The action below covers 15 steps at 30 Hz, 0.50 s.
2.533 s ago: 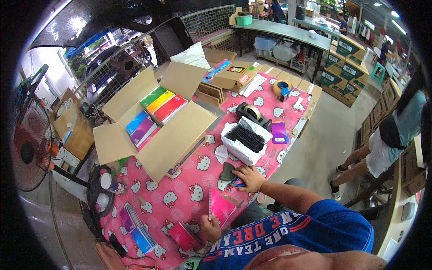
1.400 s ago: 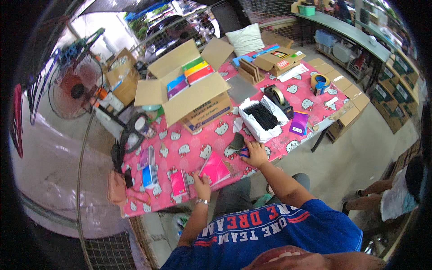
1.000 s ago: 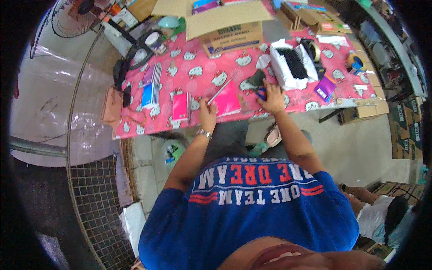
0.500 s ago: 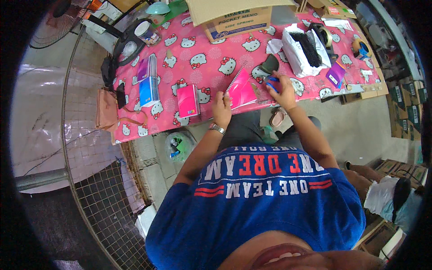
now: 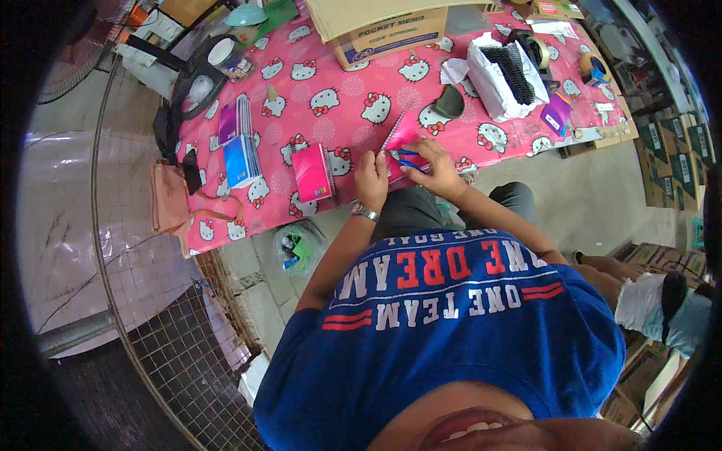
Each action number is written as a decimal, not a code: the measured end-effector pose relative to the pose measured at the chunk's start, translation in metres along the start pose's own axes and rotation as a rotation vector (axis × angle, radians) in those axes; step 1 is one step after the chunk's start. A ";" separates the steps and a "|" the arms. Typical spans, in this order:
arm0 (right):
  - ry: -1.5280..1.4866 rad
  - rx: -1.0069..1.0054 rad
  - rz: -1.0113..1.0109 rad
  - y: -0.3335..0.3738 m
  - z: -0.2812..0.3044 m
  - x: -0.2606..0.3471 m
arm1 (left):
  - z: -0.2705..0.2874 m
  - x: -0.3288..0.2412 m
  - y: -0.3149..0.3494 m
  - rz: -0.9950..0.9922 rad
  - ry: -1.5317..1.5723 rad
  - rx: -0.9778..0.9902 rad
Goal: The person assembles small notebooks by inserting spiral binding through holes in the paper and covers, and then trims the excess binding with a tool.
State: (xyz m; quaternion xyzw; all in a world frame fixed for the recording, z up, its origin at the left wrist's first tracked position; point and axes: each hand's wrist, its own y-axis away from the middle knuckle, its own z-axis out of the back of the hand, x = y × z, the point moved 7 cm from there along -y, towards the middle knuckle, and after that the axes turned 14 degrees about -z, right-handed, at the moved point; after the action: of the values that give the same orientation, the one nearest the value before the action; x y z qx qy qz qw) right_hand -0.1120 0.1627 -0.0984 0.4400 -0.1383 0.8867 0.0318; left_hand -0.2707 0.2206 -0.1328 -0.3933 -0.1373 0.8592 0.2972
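A pink spiral notebook lies tilted at the table's near edge, its wire binding along the left side. My left hand is closed on the binding's lower end. Blue-handled pliers are gripped in my right hand, their jaws beside the left fingertips at the spiral wire. Part of the notebook is hidden under my right hand. Left of my hands lies a stack of pink notebooks. Farther left are a blue notebook stack and a purple notebook stack.
A cardboard box stands at the back. A white bag of black spiral wires, a dark green cup-like piece, a purple notebook and tape rolls are to the right. A peach bag hangs at the left edge.
My right hand has brought the pliers left, from beside the dark green piece to the notebook's binding. My left hand stays at the binding.
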 end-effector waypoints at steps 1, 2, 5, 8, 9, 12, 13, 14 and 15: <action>0.012 -0.007 0.008 0.001 0.001 0.001 | 0.002 -0.003 0.000 0.010 0.021 0.004; 0.025 -0.014 0.016 0.002 0.003 0.002 | 0.005 -0.007 -0.001 0.026 0.072 -0.045; 0.078 0.065 0.034 0.002 0.003 0.013 | 0.008 -0.008 0.002 0.059 0.179 -0.132; 0.116 0.063 0.093 0.003 0.000 0.019 | 0.000 0.007 0.009 0.019 0.160 -0.110; 0.123 0.064 0.089 0.002 0.000 0.019 | 0.001 0.006 0.010 -0.012 0.113 -0.100; 0.156 0.055 0.097 0.002 0.001 0.021 | 0.000 0.006 0.010 -0.036 0.069 -0.088; 0.176 0.044 0.110 0.002 0.001 0.022 | 0.000 0.005 0.010 -0.032 0.069 -0.087; 0.196 0.033 0.123 0.002 0.001 0.024 | 0.001 0.005 0.010 -0.027 0.074 -0.094; 0.194 0.037 0.117 0.002 0.001 0.022 | 0.001 0.003 0.010 -0.022 0.083 -0.097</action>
State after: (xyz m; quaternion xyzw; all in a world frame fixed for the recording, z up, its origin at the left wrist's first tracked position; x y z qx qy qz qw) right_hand -0.1250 0.1585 -0.0804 0.3440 -0.1434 0.9278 -0.0148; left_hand -0.2774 0.2145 -0.1383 -0.4413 -0.1708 0.8309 0.2927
